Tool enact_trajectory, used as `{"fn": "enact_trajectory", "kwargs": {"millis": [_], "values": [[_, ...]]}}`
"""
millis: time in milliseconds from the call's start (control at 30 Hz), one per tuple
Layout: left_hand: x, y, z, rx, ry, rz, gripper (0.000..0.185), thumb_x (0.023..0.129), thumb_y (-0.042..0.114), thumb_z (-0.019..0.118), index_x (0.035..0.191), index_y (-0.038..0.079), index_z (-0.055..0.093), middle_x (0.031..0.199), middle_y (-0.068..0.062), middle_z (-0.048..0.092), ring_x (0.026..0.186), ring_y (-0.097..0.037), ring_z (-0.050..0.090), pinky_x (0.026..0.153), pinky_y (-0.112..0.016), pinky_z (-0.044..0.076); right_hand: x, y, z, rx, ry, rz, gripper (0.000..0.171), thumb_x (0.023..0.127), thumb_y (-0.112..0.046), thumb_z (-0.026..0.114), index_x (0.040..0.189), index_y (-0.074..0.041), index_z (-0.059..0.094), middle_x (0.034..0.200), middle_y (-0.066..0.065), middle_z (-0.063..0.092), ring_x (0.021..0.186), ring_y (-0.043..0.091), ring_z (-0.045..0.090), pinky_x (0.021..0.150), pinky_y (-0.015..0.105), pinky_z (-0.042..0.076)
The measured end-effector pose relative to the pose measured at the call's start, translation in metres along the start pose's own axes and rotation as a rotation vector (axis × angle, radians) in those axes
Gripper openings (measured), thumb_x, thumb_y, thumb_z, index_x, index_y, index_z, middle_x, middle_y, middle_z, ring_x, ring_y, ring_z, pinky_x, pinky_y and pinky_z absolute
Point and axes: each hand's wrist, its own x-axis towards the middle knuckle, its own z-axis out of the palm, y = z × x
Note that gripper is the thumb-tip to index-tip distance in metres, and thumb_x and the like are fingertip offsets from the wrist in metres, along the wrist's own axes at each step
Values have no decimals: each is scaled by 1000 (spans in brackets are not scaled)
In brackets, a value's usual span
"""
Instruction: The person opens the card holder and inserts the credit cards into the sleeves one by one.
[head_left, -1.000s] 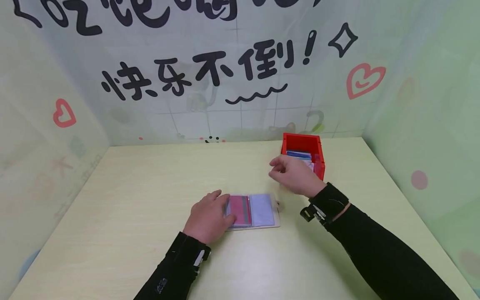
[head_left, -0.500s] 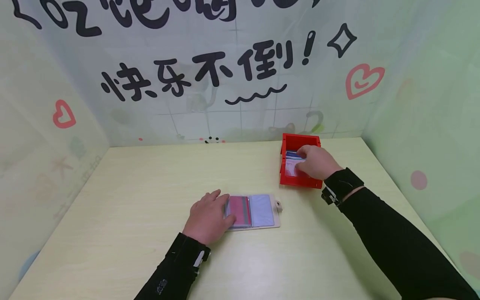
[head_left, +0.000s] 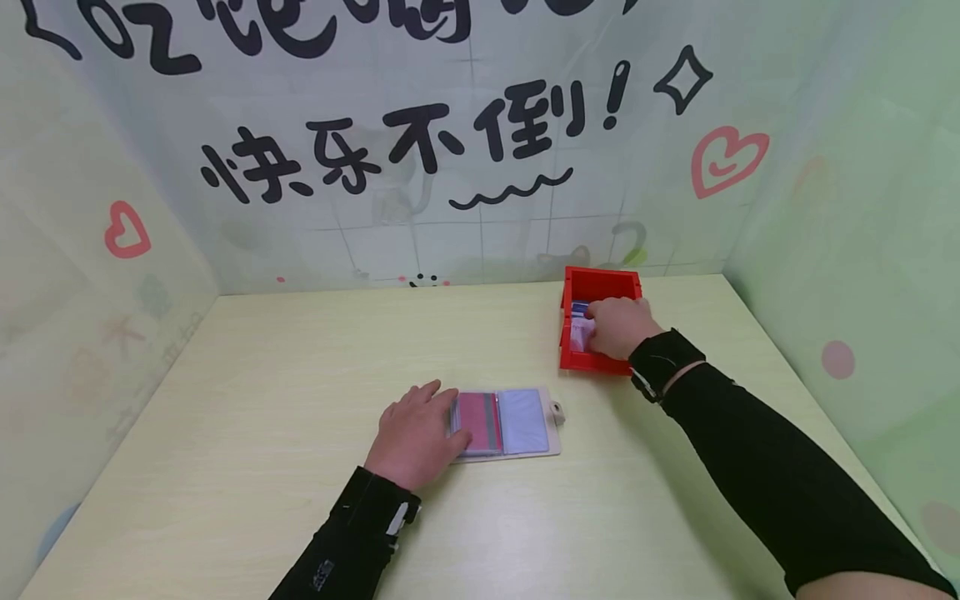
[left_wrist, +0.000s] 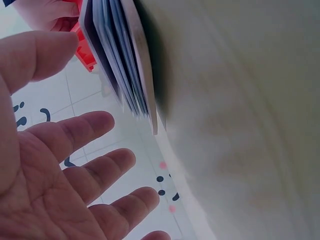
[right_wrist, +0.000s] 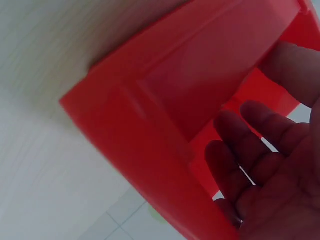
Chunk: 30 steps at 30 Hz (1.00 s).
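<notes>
An open card holder lies flat on the pale wood-grain counter, a red card showing under the clear sleeve of its left page and an empty bluish sleeve on its right. The left hand rests on the holder's left edge, fingers straight and relaxed, gripping nothing. Well apart, toward the far right of the counter, the right hand reaches down into a small red plastic box, fingers bent over the stack of cards inside; whether it has a card pinched cannot be told.

The head view shows the whole layout. The left wrist view shows what it does not: the holder edge-on, a fan of thin stacked sleeves inside a beige cover, with the spread fingers of the left hand close by. The right wrist view shows the box from close up, smooth, glossy and square-cornered, with the fingers curled over its rim.

Behind stands a tiled pastel wall with bold black lettering and red hearts.
</notes>
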Motion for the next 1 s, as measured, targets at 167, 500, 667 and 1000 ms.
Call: {"fn": "enact_trajectory", "kwargs": {"millis": [167,500,667,1000], "values": [[-1,0,-1,-1,2,-4,58,96,41,70,146,11,62,157,-18,52,148,-47,45,117,-68,38,7,-1,5,-69,-2,-1,52,82,-18,85,131,-5,70,115,14,76,106,35,63,105,58,44],[-2,1,0,1,11,-3,58,96,41,70,145,11,63,156,-19,53,148,-47,46,117,-68,39,14,-3,11,-193,-3,15,38,81,-17,86,114,-6,72,101,11,77,94,32,64,100,53,46],[-2,1,0,2,14,-5,57,96,40,71,145,11,63,156,-18,54,147,-47,46,116,-68,39,15,-4,13,-259,6,4,40,81,-17,87,116,-4,71,106,14,77,96,34,65,101,54,47],[-3,0,0,2,21,-4,56,96,40,70,144,11,63,156,-18,54,147,-48,46,116,-69,38,11,-15,8,-292,-9,9,47,83,-16,87,124,-2,68,116,18,75,104,38,65,101,53,46]]}}
